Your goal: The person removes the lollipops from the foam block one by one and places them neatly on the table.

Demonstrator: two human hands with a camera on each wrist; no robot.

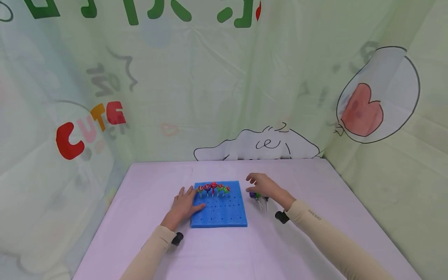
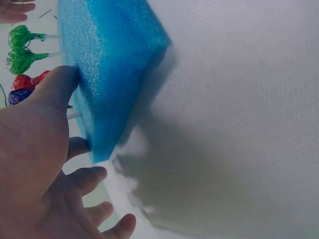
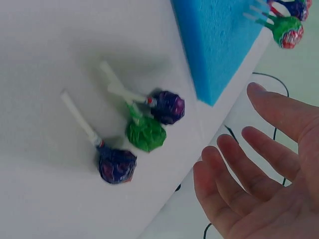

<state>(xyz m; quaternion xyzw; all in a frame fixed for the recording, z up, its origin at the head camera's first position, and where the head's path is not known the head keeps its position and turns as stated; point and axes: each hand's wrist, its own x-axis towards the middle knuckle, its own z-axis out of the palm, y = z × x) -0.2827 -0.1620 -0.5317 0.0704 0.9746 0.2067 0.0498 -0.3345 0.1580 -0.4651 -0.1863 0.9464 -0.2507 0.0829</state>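
Note:
A blue foam board (image 1: 224, 214) with rows of small holes lies on the table. Several wrapped lollipops (image 1: 214, 186) stand upright in a row near its far edge, red, blue and green among their wrappers. The left hand (image 1: 182, 205) rests on the board's left edge, thumb on the top and fingers spread. Right of the board, the right hand (image 1: 265, 186) hovers over three loose lollipops, its fingers loosely bent around nothing. In the right wrist view these are a green lollipop (image 3: 145, 133), a purple one (image 3: 168, 107) and a dark blue one (image 3: 117, 165), sticks pointing away from the hand.
A pale cloth covers the table (image 1: 147, 186). Behind and beside it hang printed curtains (image 1: 210, 85) with drawings and letters. A small black wrist camera (image 1: 282, 217) sits at the right cuff, another (image 1: 177, 238) at the left.

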